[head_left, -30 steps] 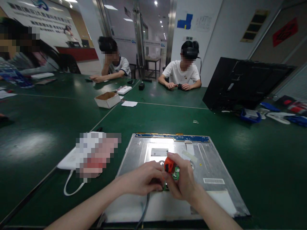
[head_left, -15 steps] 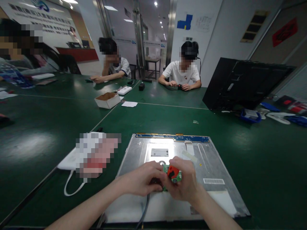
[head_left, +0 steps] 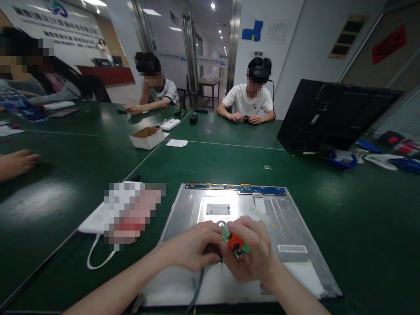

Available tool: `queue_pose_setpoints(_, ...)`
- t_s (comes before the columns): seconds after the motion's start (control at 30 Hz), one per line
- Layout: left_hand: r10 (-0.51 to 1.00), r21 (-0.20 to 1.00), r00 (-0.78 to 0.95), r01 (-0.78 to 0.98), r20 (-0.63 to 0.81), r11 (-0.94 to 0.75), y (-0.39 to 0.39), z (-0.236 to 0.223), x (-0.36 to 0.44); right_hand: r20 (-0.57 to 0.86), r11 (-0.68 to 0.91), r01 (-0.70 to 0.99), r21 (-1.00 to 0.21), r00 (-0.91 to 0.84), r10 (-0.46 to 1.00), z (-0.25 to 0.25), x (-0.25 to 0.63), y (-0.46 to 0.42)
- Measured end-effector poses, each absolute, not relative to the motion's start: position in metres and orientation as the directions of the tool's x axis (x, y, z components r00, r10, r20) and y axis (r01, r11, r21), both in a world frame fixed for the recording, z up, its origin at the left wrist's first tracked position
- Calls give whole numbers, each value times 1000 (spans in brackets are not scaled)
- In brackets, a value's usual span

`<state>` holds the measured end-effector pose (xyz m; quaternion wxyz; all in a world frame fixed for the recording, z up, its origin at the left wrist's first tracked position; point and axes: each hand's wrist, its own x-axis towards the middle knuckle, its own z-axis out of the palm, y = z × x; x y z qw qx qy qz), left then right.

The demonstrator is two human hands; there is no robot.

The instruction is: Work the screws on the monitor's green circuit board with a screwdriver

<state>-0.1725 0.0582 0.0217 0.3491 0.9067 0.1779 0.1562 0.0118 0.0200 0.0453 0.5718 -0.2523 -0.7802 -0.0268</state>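
Observation:
Both my hands meet over a metal display panel (head_left: pixel 288 227) that lies back-side up on the green table. My right hand (head_left: pixel 252 251) is closed round a small green circuit board with an orange part (head_left: pixel 235 242). My left hand (head_left: pixel 195 247) is closed on the dark end of a grey cable (head_left: pixel 197 288), pinched against the board's left edge. The cable runs down toward me across the panel. A blue circuit strip (head_left: pixel 236 188) lines the panel's far edge.
A white device with a looped cord (head_left: pixel 93 245) lies left of the panel. An open cardboard box (head_left: pixel 146 136) and a paper slip sit mid-table. A black monitor shell (head_left: pixel 328 114) stands at right. Two people sit across the table; another person's hand (head_left: pixel 16 162) rests at far left.
The board with the orange part has tilted and dropped lower in my right hand. A person's hand has come into view at the far left edge of the table.

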Motion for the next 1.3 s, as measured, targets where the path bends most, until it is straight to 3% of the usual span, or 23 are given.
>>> queue_pose_setpoints(0.13, 412, 698, 898, 198, 152, -688, 59, 23, -171, 903, 863, 449, -233, -230, 364, 45, 12, 21)
queue_pose_setpoints(0.37, 410, 713, 897, 180, 164, -678, 58, 24, -171, 884, 904, 309, -294, -271, 380, 51, 14, 21)
queue_pose_setpoints(0.7, 411, 672, 888, 177, 205, -719, 57, 24, -170, 903, 867, 433, -246, -224, 368, 45, 10, 23)
queue_pose_setpoints(0.97, 454, 691, 877, 231, 157, -685, 56, 25, -172, 904, 922, 257, -289, -244, 351, 48, 11, 26)
queue_pose_setpoints(1.3, 412, 685, 878, 146, 243, -714, 57, 28, -170, 906, 882, 397, -254, -222, 361, 45, 9, 25)
